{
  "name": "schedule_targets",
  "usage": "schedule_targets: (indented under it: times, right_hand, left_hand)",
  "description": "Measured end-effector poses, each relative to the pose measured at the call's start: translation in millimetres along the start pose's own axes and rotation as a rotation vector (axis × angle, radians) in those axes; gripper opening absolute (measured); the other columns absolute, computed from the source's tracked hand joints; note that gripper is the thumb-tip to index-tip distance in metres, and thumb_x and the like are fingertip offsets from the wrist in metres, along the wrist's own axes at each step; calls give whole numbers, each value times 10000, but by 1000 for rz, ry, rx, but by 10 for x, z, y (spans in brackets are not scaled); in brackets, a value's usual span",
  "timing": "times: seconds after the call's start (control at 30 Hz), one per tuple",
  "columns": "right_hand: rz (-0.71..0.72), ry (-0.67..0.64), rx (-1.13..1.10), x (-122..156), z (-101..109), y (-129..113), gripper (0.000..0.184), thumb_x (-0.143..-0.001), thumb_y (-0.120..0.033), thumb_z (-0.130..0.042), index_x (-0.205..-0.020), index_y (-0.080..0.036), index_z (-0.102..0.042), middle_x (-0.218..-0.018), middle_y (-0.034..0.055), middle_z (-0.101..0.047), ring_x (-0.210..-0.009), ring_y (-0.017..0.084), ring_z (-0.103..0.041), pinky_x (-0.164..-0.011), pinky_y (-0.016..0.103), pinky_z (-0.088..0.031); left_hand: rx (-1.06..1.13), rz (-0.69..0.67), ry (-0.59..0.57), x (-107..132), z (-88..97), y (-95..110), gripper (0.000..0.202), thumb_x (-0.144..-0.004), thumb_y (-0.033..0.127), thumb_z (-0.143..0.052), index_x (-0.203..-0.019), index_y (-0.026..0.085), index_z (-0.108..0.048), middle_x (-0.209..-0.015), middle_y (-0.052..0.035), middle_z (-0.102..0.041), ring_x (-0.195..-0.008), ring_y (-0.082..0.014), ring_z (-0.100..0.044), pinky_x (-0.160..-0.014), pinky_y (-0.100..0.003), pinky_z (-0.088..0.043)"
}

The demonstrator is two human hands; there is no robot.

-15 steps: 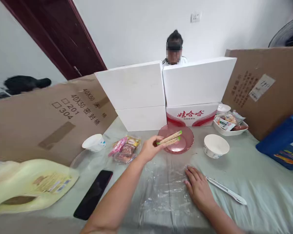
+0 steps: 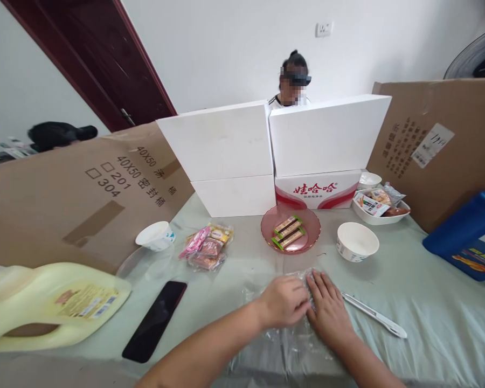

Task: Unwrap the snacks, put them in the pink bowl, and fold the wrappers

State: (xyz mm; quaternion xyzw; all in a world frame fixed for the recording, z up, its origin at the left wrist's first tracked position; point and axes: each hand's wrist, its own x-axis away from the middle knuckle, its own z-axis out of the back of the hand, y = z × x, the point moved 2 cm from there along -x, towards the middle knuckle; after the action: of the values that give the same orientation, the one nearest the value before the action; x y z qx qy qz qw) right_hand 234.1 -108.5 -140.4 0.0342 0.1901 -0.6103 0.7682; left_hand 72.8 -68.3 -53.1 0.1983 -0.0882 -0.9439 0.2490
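- Pale green cloth [image 2: 436,323] covers the table, slightly rumpled at the right.
- Crinkled clear plastic [image 2: 281,339] lies on it, under both hands.
- The left hand [image 2: 283,302] is curled, its fingertips beside the right thumb; whether it pinches the plastic, I cannot tell.
- The right hand [image 2: 329,310] lies flat on the plastic, fingers extended. The two hands are close together.
- Left of them, a black phone [image 2: 154,321]; beyond it, a yellow jug [image 2: 84,302] at the edge.
- Just right of the right hand, a slim white tool [image 2: 375,315].
- Farther out, from left: a tilted paper cup [image 2: 156,236], a pile of wrapped snacks [image 2: 209,249], a pink dish [image 2: 314,234] holding two green-ended bars [image 2: 289,233], and a white bowl [image 2: 356,242].
- At far right, a blue jug [image 2: 471,237] and a white tray [image 2: 378,220] of packets.
- Behind, white boxes [image 2: 230,143] stand between cardboard sheets [image 2: 64,210].
- Past those, a person [image 2: 285,101], a dark red door [image 2: 92,59] and a wall socket [image 2: 324,29].
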Motion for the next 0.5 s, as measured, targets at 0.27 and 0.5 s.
schedule_targets:
  times: [0.27,0.5]
  right_hand:
    - [-74,-10,-12,65,128,58,625,-879,-528,-482,-1348,-116,-508,-1440,180,-452,-1365,377,-335,-1073,561,-296]
    - [280,-188,-287,296,644,286,577,-889,-539,-524,-1375,-232,-474,-1429,112,-476,-1347,279,-391,-1061,454,-385]
  left_hand:
    - [-209,595,-12,945,169,-764,426,-924,362,-525,-1308,179,-525,-1413,-153,-476,-1350,-330,-368,-1056,-544,-361]
    - [114,416,115,1442,559,-188,298,-889,374,-573,-1127,200,-611,-1109,-104,-629,-1087,-256,-564,-974,-440,-463]
